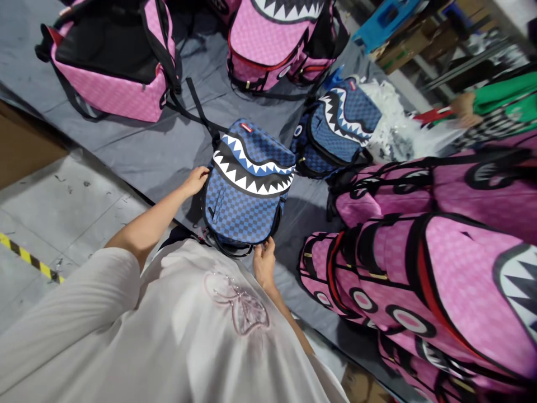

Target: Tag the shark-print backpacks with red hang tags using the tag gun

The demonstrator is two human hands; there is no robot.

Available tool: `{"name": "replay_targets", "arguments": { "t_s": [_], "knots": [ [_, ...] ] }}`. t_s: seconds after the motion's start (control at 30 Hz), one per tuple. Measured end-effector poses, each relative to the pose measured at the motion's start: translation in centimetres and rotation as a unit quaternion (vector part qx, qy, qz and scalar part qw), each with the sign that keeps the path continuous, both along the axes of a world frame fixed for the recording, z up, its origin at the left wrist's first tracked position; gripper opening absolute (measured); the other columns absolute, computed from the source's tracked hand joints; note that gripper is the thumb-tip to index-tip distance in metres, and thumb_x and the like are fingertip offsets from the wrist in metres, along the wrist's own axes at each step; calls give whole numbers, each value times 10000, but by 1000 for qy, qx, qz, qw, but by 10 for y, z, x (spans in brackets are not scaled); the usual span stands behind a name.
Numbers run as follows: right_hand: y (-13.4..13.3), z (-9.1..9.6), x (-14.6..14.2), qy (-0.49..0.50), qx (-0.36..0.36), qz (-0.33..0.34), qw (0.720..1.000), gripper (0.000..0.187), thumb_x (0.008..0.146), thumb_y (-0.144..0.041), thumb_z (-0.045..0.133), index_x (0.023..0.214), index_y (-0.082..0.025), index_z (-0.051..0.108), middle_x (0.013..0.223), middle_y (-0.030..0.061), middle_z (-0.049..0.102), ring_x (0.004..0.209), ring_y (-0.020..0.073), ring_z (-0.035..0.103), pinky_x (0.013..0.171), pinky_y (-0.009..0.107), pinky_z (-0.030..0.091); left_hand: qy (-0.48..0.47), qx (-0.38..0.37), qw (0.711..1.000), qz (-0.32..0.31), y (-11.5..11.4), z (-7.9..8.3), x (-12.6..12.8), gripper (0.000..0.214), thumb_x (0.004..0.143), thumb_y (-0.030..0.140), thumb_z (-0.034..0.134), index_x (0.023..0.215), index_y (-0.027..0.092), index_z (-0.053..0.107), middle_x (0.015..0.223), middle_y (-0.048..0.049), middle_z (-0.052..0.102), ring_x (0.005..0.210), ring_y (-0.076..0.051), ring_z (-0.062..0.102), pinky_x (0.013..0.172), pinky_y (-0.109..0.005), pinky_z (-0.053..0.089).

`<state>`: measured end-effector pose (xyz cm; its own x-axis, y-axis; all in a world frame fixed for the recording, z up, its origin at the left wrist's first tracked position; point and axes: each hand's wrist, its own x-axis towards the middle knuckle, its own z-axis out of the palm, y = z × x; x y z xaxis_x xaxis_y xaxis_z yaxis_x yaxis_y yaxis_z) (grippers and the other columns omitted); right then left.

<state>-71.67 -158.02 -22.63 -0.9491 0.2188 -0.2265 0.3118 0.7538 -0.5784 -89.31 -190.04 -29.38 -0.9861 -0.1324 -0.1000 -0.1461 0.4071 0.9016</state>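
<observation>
A small blue-and-black checked backpack (241,215) with a shark-mouth print lies front up on the grey-covered table, close to my body. My left hand (196,180) grips its left side, with the fingertips partly hidden at the edge. At its lower right corner, the fingers of my right hand (264,262) close on the edge. Black straps trail from the bag's upper left. Just beyond it to the right rests a second blue checked backpack (342,131) with the same teeth print.
Pink shark-print backpacks (386,274) are heaped along the right. At the back stand another pink backpack (268,42) and an unzipped pink bag (113,84). A co-worker's hand (465,109) is beside clear plastic wrapping (413,134) at the upper right.
</observation>
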Motion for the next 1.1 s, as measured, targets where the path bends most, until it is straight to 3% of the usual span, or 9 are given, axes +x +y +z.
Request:
{"name": "replay_targets", "arguments": {
  "t_s": [0.13, 0.23, 0.4, 0.47, 0.6, 0.7, 0.83, 0.97, 1.1],
  "knots": [
    [-9, 53, -11, -118, 315, 79, 939, 469, 987, -325, 457, 1400, -106, 500, 1030, 194, 729, 971, 316, 707, 924, 450, 462, -20, -72, 997, 5, -6, 17, -5, 210, 917, 186, 499, 1054, 170, 658, 955, -54, 695, 890, -181, 622, 872, -315, 474],
    [-25, 83, -34, -53, 395, 128, 908, 406, 1002, -356, 473, 1301, -110, 597, 1109, 201, 703, 1045, 344, 672, 966, 477, 433, 5, -182, 982, -54, -14, 29, -1, 235, 933, 213, 501, 1090, 190, 674, 1039, -82, 705, 964, -214, 639, 866, -321, 463],
    [-99, 82, -112, 25, 247, 328, 911, 513, 1022, -353, 463, 1490, -143, 458, 1518, 191, 459, 1380, 278, 464, 1113, 389, 375, 33, -335, 924, -178, -20, 50, 8, 308, 969, 207, 420, 1050, 155, 712, 1074, -144, 693, 1074, -273, 636, 884, -358, 477],
    [-139, 69, -149, 32, 211, 373, 903, 584, 1028, -413, 444, 1557, -183, 358, 1613, 189, 308, 1470, 301, 334, 1156, 463, 330, 42, -368, 906, -205, -19, 56, 14, 314, 970, 188, 408, 1067, 144, 704, 1048, -146, 697, 1059, -271, 644, 860, -353, 486],
    [-206, 41, -210, -6, 232, 301, 925, 857, 955, -517, 534, 1620, -161, 127, 1639, 274, 128, 1496, 441, 184, 1087, 686, 307, 34, -391, 885, -251, -22, 59, 40, 299, 954, 134, 407, 1055, 146, 687, 951, -122, 718, 960, -253, 680, 799, -334, 490],
    [-229, 23, -248, 2, 270, 245, 931, 940, 892, -404, 623, 1621, -157, 84, 1629, 307, 90, 1489, 473, 154, 1063, 730, 288, 32, -382, 881, -278, -23, 56, 71, 256, 928, 108, 437, 1005, 150, 678, 912, -119, 723, 902, -242, 692, 765, -323, 488],
    [-235, 16, -307, -1, 263, 168, 950, 892, 887, -231, 560, 1626, -170, 65, 1623, 305, 98, 1481, 465, 195, 1055, 727, 315, 39, -306, 886, -346, 2, 59, 108, 175, 885, 113, 509, 959, 154, 663, 885, -108, 729, 853, -219, 698, 761, -306, 499],
    [-217, 32, -355, -3, 135, 194, 972, 803, 917, -365, 583, 1596, -137, 220, 1615, 264, 201, 1480, 415, 254, 1123, 622, 326, -45, -243, 917, -314, 45, 67, 119, 180, 914, 172, 511, 980, 142, 675, 923, -132, 744, 867, -230, 704, 798, -322, 512],
    [-159, 62, -318, 22, -83, 263, 961, 513, 995, -472, 485, 1379, -133, 512, 1252, 139, 645, 1088, 215, 661, 959, 365, 528, -124, -260, 921, -264, 65, 70, 118, 298, 977, 292, 429, 1018, 159, 693, 936, -150, 750, 860, -269, 717, 742, -346, 513]
  ]
}}
